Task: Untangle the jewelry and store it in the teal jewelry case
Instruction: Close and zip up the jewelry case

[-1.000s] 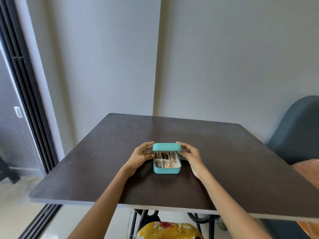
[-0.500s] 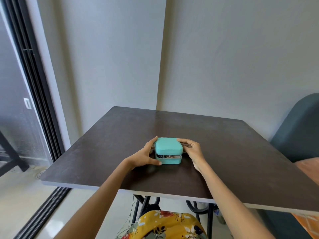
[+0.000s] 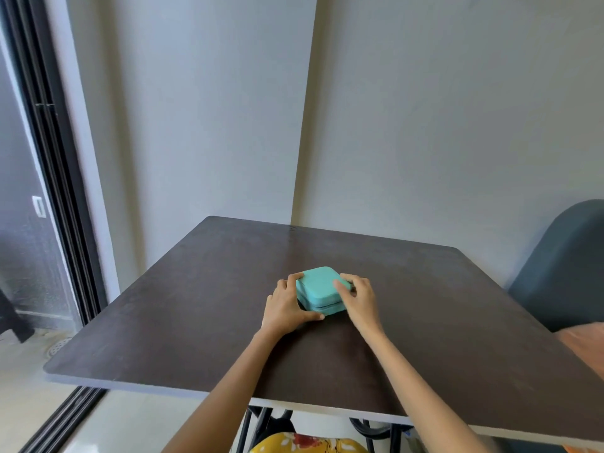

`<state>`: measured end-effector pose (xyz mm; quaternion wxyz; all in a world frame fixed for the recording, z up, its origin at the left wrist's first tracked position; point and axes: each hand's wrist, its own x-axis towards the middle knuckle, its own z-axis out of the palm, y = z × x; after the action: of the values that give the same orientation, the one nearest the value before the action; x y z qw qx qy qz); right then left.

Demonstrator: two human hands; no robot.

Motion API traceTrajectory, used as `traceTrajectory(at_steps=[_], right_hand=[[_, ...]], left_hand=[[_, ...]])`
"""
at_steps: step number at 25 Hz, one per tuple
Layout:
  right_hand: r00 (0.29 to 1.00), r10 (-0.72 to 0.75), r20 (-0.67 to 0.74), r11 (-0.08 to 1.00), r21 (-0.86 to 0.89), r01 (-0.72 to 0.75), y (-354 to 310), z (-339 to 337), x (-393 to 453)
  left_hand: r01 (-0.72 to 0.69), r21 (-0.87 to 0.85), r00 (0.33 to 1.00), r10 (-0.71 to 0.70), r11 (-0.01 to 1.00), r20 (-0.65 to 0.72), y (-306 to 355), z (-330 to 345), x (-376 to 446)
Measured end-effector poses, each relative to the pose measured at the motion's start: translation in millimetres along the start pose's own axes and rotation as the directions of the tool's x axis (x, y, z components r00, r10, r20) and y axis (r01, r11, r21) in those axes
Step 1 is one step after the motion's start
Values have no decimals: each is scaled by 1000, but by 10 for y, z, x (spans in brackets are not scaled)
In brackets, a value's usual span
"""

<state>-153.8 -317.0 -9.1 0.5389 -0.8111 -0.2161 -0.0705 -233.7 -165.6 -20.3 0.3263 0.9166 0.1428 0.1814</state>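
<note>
The teal jewelry case (image 3: 318,286) sits near the middle of the dark table (image 3: 196,305) with its lid down, and the jewelry inside is hidden. My left hand (image 3: 287,305) grips the case's left side, thumb along the front lower edge and fingers at the back corner. My right hand (image 3: 358,295) holds the right side, with fingertips curled over the lid's right edge.
A grey wall corner stands just behind the table. A dark blue chair back (image 3: 562,266) rises at the right edge. A sliding door frame (image 3: 55,191) runs down the left. Black table legs and yellow floral fabric (image 3: 307,444) show below the near edge.
The lid, upright a second ago with the compartments showing, has come down onto the case. Both hands have stayed on the case's sides.
</note>
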Motion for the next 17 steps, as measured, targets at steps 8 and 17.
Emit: traceTrajectory(at_steps=[8, 17], right_hand=[[996, 16, 85, 921, -389, 19, -22, 169, -48], [979, -51, 196, 942, -317, 113, 121, 81, 105]], left_hand=[[-38, 0, 999, 38, 999, 20, -31, 78, 134], [-65, 35, 996, 62, 997, 69, -55, 109, 312]])
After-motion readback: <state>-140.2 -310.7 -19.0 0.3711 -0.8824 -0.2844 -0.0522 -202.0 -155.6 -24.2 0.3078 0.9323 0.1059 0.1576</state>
